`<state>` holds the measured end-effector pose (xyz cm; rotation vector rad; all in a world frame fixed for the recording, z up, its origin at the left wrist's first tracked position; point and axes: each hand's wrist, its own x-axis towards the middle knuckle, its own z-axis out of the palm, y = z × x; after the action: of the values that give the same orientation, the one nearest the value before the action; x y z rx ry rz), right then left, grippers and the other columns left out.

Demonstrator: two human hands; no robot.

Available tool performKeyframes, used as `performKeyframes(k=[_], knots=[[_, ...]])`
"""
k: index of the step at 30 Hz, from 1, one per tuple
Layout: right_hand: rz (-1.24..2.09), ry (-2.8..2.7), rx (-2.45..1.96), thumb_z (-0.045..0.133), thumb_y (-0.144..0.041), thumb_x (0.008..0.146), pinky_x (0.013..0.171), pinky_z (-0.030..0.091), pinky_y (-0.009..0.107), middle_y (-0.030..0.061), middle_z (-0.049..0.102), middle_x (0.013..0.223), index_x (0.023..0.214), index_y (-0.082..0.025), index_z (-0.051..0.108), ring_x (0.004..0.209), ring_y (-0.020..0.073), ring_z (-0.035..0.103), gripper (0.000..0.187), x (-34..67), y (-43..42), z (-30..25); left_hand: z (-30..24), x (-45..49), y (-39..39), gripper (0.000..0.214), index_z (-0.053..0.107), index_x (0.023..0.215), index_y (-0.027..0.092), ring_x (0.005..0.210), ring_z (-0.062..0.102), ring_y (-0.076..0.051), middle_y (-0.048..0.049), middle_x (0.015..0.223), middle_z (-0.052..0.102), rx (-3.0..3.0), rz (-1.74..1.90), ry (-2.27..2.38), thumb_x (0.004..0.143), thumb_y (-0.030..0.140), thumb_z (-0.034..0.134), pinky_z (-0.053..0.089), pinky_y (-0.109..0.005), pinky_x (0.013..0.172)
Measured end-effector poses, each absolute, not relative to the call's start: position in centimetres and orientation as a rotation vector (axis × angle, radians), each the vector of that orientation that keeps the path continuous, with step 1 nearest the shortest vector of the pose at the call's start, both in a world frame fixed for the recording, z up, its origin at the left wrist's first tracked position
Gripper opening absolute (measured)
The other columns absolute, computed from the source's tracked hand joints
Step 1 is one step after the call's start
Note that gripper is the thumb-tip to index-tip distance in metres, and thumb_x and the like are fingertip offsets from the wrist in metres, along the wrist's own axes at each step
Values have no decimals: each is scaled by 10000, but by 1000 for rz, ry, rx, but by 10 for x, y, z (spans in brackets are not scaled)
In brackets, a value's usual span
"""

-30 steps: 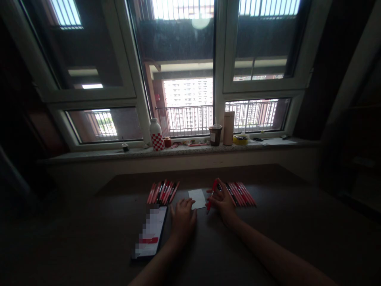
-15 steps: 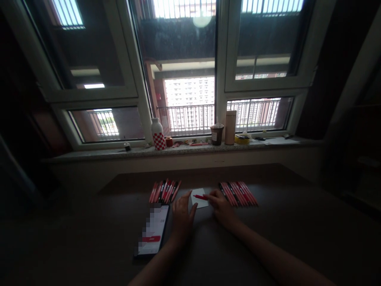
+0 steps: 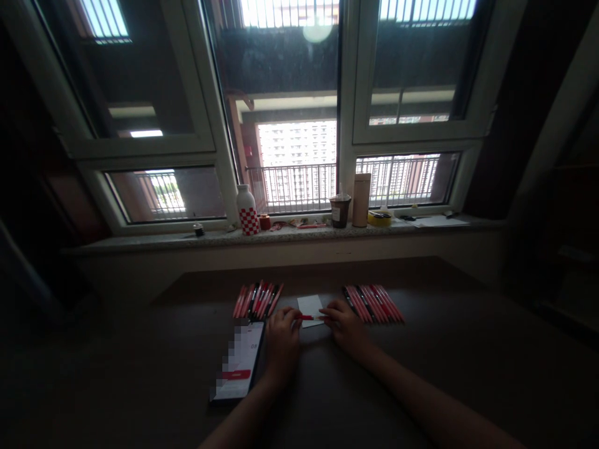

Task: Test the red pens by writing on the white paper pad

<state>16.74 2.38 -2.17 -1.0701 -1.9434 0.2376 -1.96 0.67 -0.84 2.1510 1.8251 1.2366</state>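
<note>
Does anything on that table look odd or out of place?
Mainly the phone: blocky squares cover its left edge, probably picture masking. The left pens lie slightly less evenly than the right pens. Nothing looks spilled.

Ends of red pen (image 3: pixel 307 317) hidden by fingers (image 3: pixel 331 310), phone screen (image 3: pixel 244 362) partly pixelated, forearms (image 3: pixel 416 391) cut off below

1. The single view looks out from the wearer's head, above the counter (image 3: pixel 444 362).
2. It faces forward and down, with the left hand (image 3: pixel 283 337) and right hand (image 3: pixel 347 327) low and near the middle.
3. It sits far enough back to take in the counter's far edge, the windowsill (image 3: pixel 299 236) and, beyond, the window (image 3: pixel 281 68).
</note>
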Motion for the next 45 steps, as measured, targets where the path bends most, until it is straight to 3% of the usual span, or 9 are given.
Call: performKeyframes(k=[7, 13, 17, 23, 25, 31, 45], knots=[[170, -2042, -1120, 536, -130, 866, 803, 464, 294, 78, 569, 997, 956, -181, 684, 917, 181, 551, 180, 171, 21, -19, -8, -20, 7, 238, 654, 980, 213, 1000, 532, -219, -57, 1038, 602, 2110, 1215, 1842, 858, 253, 454, 412, -380, 899], [19, -2240, -1069, 500, -196, 916, 766, 438, 295, 59, 605, 904, 1054, -222, 679, 887, 186, 517, 228, 177, 19, -10, -11, -22, 10, 256, 656, 994, 212, 995, 538, -223, -55, 1012, 621, 2113, 1241, 1838, 857, 271, 447, 426, -381, 890], [1, -2234, -1057, 508, -182, 909, 782, 431, 305, 59, 609, 901, 1061, -232, 684, 904, 193, 498, 238, 179, 20, -11, -12, -20, 10, 340, 626, 1134, 218, 1051, 516, -232, -67, 1093, 608, 2141, 1174, 1881, 859, 264, 431, 407, -391, 927], [-42, -2145, -1153, 517, -175, 893, 793, 426, 326, 69, 588, 876, 1008, -219, 698, 928, 212, 487, 219, 180, 24, -17, -13, -14, 5, 533, 439, 1356, 182, 1126, 478, -240, -102, 1228, 569, 2210, 1076, 1958, 825, 221, 462, 346, -413, 1002], [-49, -2104, -1202, 527, -182, 887, 810, 423, 331, 67, 586, 875, 995, -212, 694, 937, 216, 489, 201, 181, 27, -18, -12, -13, 3, 506, 471, 1330, 192, 1155, 466, -246, -106, 1256, 563, 2253, 1030, 1958, 824, 216, 468, 328, -440, 1019], [-97, -1996, -1342, 529, -157, 857, 891, 393, 362, 97, 615, 966, 1058, -161, 648, 991, 246, 497, 233, 185, 35, -22, -11, -11, -4, 285, 667, 1061, 308, 1217, 417, -314, -49, 1232, 612, 2404, 815, 1881, 837, 261, 498, 178, -659, 1036], [-315, -1910, -1710, 544, -207, 806, 887, 325, 438, 132, 624, 997, 984, -202, 670, 999, 305, 470, 218, 191, 36, -19, -10, -11, -6, 301, 638, 1108, 332, 1251, 414, -340, -27, 1229, 632, 2417, 728, 1859, 860, 287, 473, 92, -739, 1020]])
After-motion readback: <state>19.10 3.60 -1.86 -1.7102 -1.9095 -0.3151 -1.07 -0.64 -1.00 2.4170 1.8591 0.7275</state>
